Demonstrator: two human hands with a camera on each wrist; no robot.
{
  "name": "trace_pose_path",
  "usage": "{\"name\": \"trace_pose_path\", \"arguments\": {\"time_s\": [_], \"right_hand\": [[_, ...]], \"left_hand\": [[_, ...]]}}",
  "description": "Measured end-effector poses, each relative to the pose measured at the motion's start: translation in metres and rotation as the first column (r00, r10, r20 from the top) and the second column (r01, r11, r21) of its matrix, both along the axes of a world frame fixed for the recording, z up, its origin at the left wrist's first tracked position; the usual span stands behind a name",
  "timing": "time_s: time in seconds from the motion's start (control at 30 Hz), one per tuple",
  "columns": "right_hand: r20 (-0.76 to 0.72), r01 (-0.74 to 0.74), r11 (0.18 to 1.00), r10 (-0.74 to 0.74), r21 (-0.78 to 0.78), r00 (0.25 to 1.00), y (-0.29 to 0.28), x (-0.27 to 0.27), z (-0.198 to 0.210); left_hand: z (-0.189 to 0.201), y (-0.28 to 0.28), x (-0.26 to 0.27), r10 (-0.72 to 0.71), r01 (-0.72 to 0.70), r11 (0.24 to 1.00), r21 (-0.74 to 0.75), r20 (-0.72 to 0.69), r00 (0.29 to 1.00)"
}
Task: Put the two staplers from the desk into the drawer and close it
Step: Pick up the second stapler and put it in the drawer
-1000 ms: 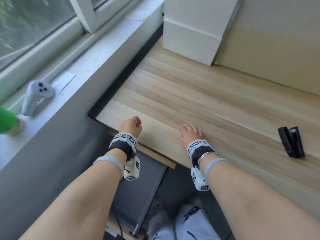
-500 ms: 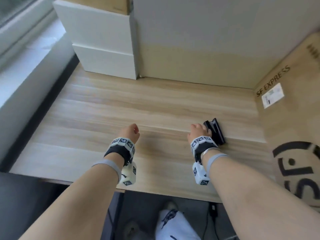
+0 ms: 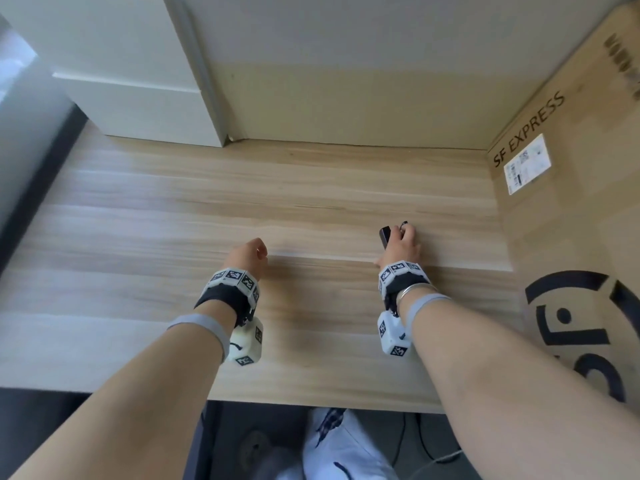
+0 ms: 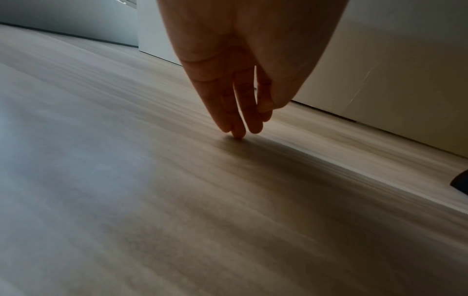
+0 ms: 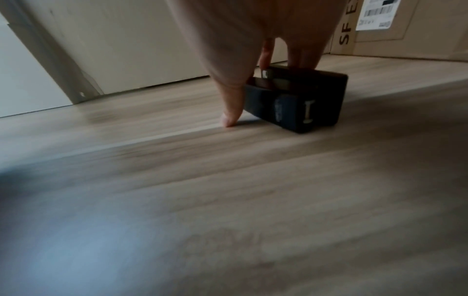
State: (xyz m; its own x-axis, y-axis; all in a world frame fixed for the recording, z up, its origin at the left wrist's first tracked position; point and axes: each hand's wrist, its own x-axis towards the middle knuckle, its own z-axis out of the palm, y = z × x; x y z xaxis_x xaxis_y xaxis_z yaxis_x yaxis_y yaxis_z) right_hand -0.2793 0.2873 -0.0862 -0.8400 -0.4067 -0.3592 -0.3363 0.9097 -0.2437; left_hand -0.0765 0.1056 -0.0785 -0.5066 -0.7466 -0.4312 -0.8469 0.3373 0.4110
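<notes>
A black stapler (image 3: 384,236) stands on the wooden desk (image 3: 242,188) at the right. My right hand (image 3: 401,242) grips it. In the right wrist view the stapler (image 5: 296,102) sits under my right hand (image 5: 266,93), thumb down its left side with the tip on the desk, fingers over its top. It may be two staplers side by side; I cannot tell. My left hand (image 3: 247,252) is at mid-desk, empty, its straight fingers (image 4: 238,128) pointing down with the tips on the wood. A dark corner of the stapler (image 4: 463,182) shows at the left wrist view's right edge. No drawer is in view.
A large cardboard box (image 3: 571,202) printed SF EXPRESS walls off the desk's right side. A white cabinet (image 3: 138,81) stands at the back left, a pale wall panel (image 3: 346,81) behind. The desk's front edge (image 3: 311,393) is near my body, with shoes and cables below.
The view has swung right, away from the window. My right hand has travelled right to the stapler and closed around it. My left hand has moved along the desk and now touches it.
</notes>
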Motion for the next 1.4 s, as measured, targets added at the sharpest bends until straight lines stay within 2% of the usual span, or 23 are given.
{"name": "trace_pose_path", "arguments": {"time_s": [0.1,0.23,0.53,0.7,1.0,1.2,1.4], "right_hand": [[0.053,0.063,0.994,-0.058,-0.095,0.997,0.005,-0.009,0.005],[0.155,0.062,0.998,-0.056,-0.032,0.986,0.004,-0.016,0.011],[0.162,-0.055,0.997,0.044,0.062,0.986,-0.003,0.0,0.02],[0.158,-0.106,0.994,0.099,0.033,0.983,-0.014,0.022,0.031],[0.205,-0.238,0.964,0.258,-0.117,0.944,-0.052,0.124,0.051],[0.254,-0.275,0.935,0.328,-0.224,0.91,-0.074,0.216,0.055],[0.285,-0.359,0.886,0.439,-0.294,0.852,-0.085,0.305,0.058]], "left_hand": [[-0.001,0.001,-0.002,0.015,-0.015,1.0,-0.007,0.007,1.0],[0.001,0.001,-0.004,0.018,-0.018,0.999,-0.03,0.008,1.0],[0.012,0.006,-0.004,0.013,-0.014,0.997,-0.07,-0.025,1.0],[0.016,0.003,0.012,0.015,-0.018,0.997,-0.071,-0.041,0.999],[0.023,-0.006,0.083,0.065,-0.071,0.993,-0.089,-0.067,0.996],[0.022,-0.011,0.162,0.135,-0.143,0.987,-0.08,-0.095,0.986],[0.019,-0.008,0.249,0.206,-0.211,0.973,-0.095,-0.063,0.976]]}}
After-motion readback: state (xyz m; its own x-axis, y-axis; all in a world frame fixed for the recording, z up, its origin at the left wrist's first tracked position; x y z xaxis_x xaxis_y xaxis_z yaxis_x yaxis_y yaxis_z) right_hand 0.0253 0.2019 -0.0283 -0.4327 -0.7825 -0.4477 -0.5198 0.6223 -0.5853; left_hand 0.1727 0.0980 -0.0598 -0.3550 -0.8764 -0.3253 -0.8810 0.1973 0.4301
